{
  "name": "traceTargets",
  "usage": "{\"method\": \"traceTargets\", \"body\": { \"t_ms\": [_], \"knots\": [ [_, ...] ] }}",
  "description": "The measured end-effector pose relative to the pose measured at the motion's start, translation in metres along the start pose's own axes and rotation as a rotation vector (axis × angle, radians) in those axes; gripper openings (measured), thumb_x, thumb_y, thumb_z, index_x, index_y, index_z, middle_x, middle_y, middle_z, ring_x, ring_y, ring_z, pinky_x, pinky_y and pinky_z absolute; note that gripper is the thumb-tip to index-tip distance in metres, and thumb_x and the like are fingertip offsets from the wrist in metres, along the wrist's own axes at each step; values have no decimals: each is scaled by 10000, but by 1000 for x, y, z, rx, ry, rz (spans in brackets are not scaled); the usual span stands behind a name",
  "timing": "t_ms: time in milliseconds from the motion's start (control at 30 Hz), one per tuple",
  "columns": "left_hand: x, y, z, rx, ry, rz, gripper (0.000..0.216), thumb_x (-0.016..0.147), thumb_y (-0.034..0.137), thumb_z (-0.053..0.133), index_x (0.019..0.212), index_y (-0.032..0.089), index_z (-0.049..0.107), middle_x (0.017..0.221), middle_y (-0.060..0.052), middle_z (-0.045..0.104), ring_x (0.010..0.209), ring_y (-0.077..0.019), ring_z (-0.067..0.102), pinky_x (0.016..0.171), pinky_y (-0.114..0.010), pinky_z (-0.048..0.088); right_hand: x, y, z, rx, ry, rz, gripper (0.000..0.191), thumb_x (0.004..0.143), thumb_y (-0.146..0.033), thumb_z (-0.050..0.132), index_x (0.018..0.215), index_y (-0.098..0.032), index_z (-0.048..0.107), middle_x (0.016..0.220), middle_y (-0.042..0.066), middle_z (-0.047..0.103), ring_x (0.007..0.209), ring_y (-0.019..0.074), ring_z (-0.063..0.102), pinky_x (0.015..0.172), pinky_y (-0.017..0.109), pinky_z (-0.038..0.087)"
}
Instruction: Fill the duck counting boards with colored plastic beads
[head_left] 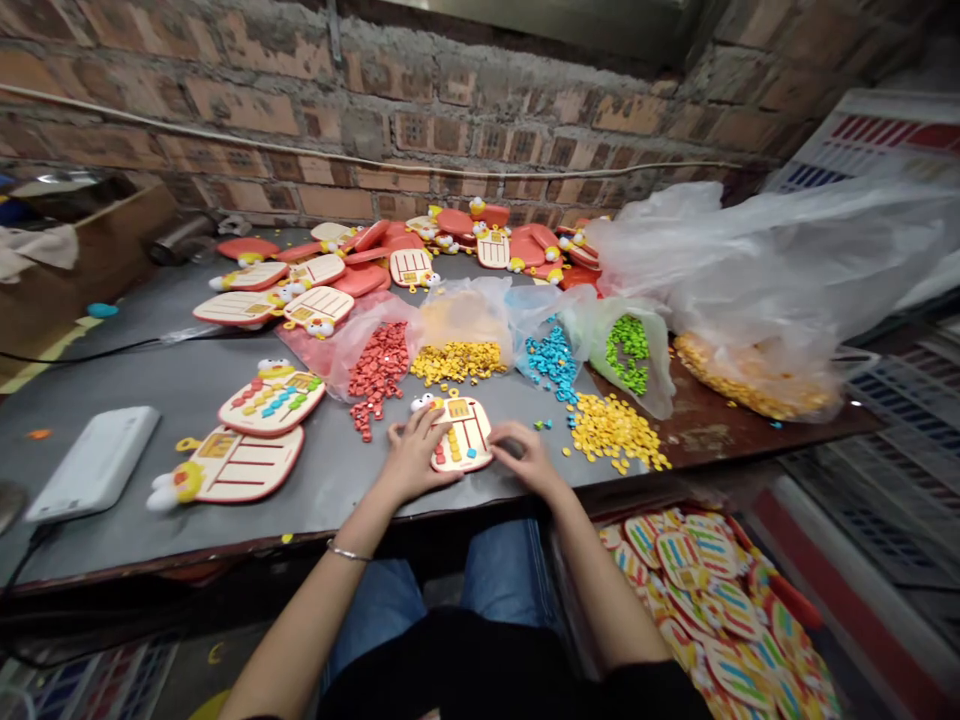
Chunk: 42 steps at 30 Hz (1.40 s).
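My left hand (415, 455) rests on the left edge of a small cream toy board (466, 432), its fingers spread over the rim. The board has red slots, a few coloured pegs and a cartoon bird head at its top left. My right hand (529, 458) curls at the board's right side, over a dark grey object (511, 447) that is partly hidden by the fingers. Just beyond the hands lie heaps of red pegs (379, 365), yellow pegs (457, 362) and blue pegs (551, 362) on clear plastic bags.
Green pegs (627, 352) sit in a bag, and loose yellow pegs (611, 430) lie on the grey table (322, 490). Several peg-filled boards (271, 403) lie left, and red-and-cream boards (450, 245) are piled behind. A white device (94, 463) sits near the edge. Finished boards (712, 600) fill a bin below right.
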<state>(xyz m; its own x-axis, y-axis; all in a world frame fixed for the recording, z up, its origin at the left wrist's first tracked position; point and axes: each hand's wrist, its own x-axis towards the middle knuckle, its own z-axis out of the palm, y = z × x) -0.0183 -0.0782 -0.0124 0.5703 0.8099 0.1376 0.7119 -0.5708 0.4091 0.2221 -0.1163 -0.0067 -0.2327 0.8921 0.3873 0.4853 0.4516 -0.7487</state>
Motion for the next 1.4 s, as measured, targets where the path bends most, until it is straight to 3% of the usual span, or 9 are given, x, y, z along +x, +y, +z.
{"method": "traceTargets", "body": {
  "t_ms": [67,133,300,467,733,867,1000,1267,1400],
  "knots": [
    [0,-1,2,-2,7,18,787,673,571,729,1341,235,484,1473,-152,392,1361,-407,273,1016,-577,240,-11,15,-19,-188,245,109,138,881,-258,540,941,-215,657,983,91,653,969,244,597,883,407,472],
    [-1,-1,2,-5,16,34,772,691,555,717,1342,217,479,1436,-161,430,1335,-397,320,1024,-558,238,-19,35,-36,-403,343,200,176,863,-232,537,977,-211,669,1005,108,639,995,272,570,903,445,451],
    [-1,-2,4,-23,27,108,689,741,514,677,1326,201,489,1362,-152,500,1266,-349,416,1019,-486,286,-23,61,-52,-510,218,255,182,858,-174,498,834,-209,675,873,87,638,870,251,582,817,409,485],
    [0,-4,5,-34,41,166,649,758,465,671,1321,192,501,1345,-140,501,1273,-322,410,1020,-434,328,4,38,-30,-261,297,154,166,878,-183,514,922,-202,674,973,85,615,912,226,597,769,349,517],
    [-1,-6,8,12,55,188,549,770,439,672,1268,237,562,1336,-122,495,1236,-327,416,1001,-453,334,78,32,23,-338,-30,-6,165,839,-65,566,886,-153,697,874,68,617,841,186,571,781,302,464],
    [0,-5,6,25,58,186,589,754,466,690,1272,220,555,1305,-120,526,1199,-319,439,981,-444,321,88,37,24,-445,-128,-8,145,818,-50,581,787,-150,680,817,60,622,793,179,550,717,274,430],
    [1,-2,3,41,55,153,647,732,512,702,1292,234,537,1285,-105,556,1154,-319,462,933,-452,314,74,29,12,-319,-236,-25,153,786,-33,605,733,-161,671,756,32,622,733,160,551,667,251,410],
    [3,-6,6,21,81,160,632,695,533,723,1222,218,573,1222,-105,575,1127,-320,484,900,-428,360,49,27,28,-39,44,99,90,767,-100,650,790,-175,694,781,39,680,740,176,608,703,286,465],
    [3,-8,5,-4,89,161,596,691,527,723,1183,222,582,1187,-100,580,1115,-318,487,902,-421,378,53,31,37,-43,86,97,86,775,-113,638,799,-177,690,803,48,687,764,182,618,729,299,474]
  ]
}}
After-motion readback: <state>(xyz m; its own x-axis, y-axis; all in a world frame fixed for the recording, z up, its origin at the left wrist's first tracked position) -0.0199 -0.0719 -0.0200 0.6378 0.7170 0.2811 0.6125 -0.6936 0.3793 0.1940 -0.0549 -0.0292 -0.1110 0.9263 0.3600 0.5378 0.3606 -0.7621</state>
